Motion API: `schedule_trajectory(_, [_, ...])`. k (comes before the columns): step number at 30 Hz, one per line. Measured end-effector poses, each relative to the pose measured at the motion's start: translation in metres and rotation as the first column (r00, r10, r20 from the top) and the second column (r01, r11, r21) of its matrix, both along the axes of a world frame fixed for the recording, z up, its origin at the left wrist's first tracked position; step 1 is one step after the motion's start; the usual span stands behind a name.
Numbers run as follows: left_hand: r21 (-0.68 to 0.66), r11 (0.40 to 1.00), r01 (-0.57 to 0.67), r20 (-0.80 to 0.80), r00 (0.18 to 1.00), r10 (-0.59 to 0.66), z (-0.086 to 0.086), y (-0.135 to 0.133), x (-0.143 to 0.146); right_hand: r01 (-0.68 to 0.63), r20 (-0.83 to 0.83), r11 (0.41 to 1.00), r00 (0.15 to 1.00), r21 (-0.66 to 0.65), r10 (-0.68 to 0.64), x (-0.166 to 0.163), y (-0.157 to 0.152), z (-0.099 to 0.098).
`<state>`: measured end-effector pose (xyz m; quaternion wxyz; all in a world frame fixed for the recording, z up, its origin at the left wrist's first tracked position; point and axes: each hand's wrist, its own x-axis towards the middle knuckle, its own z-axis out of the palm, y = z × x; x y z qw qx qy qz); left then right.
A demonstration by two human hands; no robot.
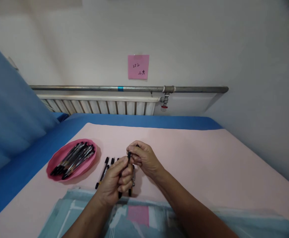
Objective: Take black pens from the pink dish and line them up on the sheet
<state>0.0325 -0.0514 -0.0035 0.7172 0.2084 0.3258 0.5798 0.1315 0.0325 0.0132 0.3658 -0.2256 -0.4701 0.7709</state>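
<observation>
My left hand (118, 180) is closed around a black pen (129, 156), whose upper end stands out above the thumb. Close against that end is my right hand (144, 158), its thumb and fingers pinched together. A small black tip shows above the right fingertips; whether it belongs to a separate cap or another pen part, I cannot tell. Beneath and beside both hands, several pens (104, 169) with black ends lie on the pink cover, partly hidden by my left hand. To the left, a pink oval basket (92, 162) holds a pile of clear-barrelled pens (76, 158) with black caps.
A pale pink cover (196, 165) lies over a blue surface (144, 120). In front is a teal cloth (70, 205). Behind stand a radiator (112, 107) and a metal pipe (89, 88) with a red valve. A blue curtain (12, 109) hangs at the left.
</observation>
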Motion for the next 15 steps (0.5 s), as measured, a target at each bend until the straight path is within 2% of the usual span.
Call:
schedule_trajectory(2, [0.001, 0.999, 0.036, 0.032, 0.999, -0.036, 0.001, -0.001, -0.001, -0.065, -0.004, 0.998, 0.998, -0.016, 0.065, 0.001, 0.0, 0.0])
schedule_trajectory(4, [0.005, 1.0, 0.012, -0.006, 1.0, -0.012, 0.002, 0.0, -0.001, -0.096, 0.008, 0.994, 0.995, -0.043, 0.097, 0.0, 0.0, -0.001])
schedule_trajectory(7, [0.009, 0.992, -0.125, -0.186, 0.975, 0.125, 0.001, 0.002, 0.001, 0.024, 0.055, 0.998, 0.998, -0.066, -0.02, -0.005, -0.001, -0.004])
schedule_trajectory(9, [0.016, 0.981, -0.191, -0.348, 0.919, 0.185, -0.002, 0.004, 0.003, 0.12, 0.084, 0.991, 0.99, -0.052, -0.115, -0.008, -0.001, -0.007])
schedule_trajectory(12, [0.098, 0.965, -0.243, -0.584, 0.771, 0.253, -0.008, 0.005, 0.005, 0.199, 0.114, 0.98, 0.973, 0.027, -0.201, -0.01, 0.0, -0.011])
schedule_trajectory(15, [0.27, 0.921, -0.283, -0.764, 0.519, 0.383, -0.01, 0.004, 0.005, 0.255, 0.144, 0.957, 0.951, 0.136, -0.274, -0.011, 0.0, -0.016])
